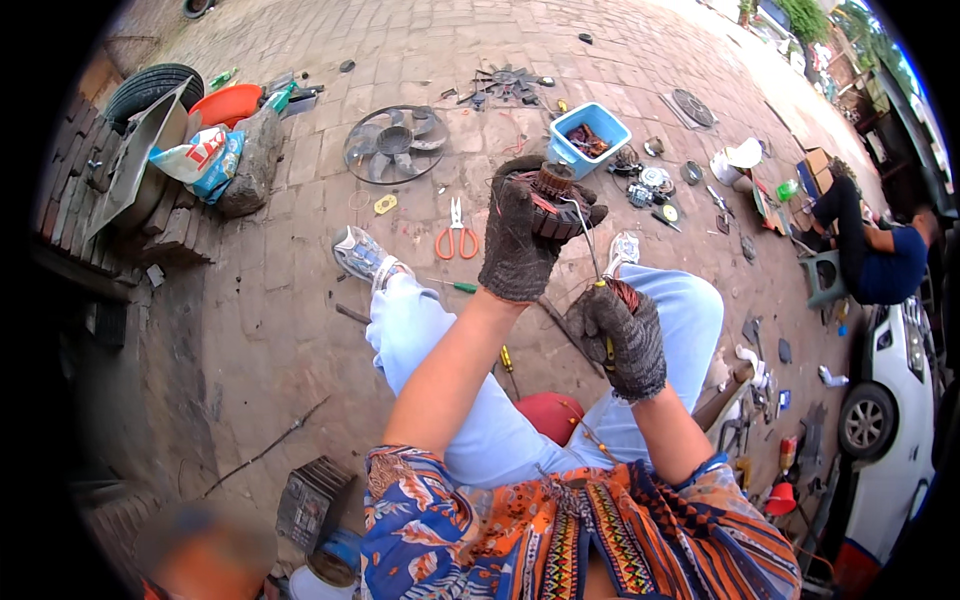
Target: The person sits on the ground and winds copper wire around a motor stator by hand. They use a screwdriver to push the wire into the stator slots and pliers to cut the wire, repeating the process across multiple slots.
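left hand [520,245]: you have its gloved fingers clamped around a copper-wound motor core [552,222], lifted clear of the paved floor [290,330].
right hand [628,345]: you have these gloved fingers closed on the yellow handle [609,347] of a hooked metal rod [592,245]; a bundle of copper wire [627,293] sits at their upper edge.
rod tip: it reaches up from your right fingers to the motor core; whether it touches the windings, you cannot tell.
pliers [456,241]: orange-handled, on the floor left of your left fingers.
blue basin [563,153]: beyond your left fingers and to their right, brownish scraps inside.
fan [394,140]: dark and ringed, beyond your left fingers and to their left.
co-worker [892,268]: seated well to the right of your right fingers.
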Available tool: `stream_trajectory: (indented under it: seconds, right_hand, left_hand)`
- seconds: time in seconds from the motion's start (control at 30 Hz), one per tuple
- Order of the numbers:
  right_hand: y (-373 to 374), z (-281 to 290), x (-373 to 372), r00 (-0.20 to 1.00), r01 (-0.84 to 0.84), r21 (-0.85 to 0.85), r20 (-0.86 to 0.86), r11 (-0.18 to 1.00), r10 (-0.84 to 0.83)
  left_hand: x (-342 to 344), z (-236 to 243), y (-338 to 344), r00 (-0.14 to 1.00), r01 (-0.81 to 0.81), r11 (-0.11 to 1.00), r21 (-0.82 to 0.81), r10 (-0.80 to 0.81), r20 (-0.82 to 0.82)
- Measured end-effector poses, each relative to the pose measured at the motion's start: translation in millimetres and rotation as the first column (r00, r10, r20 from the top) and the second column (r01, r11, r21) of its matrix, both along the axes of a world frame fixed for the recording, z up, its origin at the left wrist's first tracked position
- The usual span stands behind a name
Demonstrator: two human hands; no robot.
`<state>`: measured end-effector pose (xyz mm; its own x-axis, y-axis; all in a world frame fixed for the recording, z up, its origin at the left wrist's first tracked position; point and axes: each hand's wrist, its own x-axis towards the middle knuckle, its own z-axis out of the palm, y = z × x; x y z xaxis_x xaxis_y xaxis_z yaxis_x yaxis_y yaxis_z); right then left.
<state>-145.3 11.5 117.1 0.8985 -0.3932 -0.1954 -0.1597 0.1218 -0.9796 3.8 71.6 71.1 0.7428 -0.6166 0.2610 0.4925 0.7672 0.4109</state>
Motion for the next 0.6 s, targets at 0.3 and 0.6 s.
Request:
stream_trajectory:
  seconds: [0.3,0.6]
  right_hand:
    - [8,-9,13,0.998,0.049,-0.088,0.031,0.995,-0.047]
    - [-10,-7,6,0.998,0.062,0.885,-0.06,0.462,-0.019]
  left_hand:
    - [14,-14,-5,0.947,0.18,0.977,-0.11,-0.203,-0.25]
    - [15,-5,-2,0.986,0.101,0.995,0.013,-0.098,-0.134]
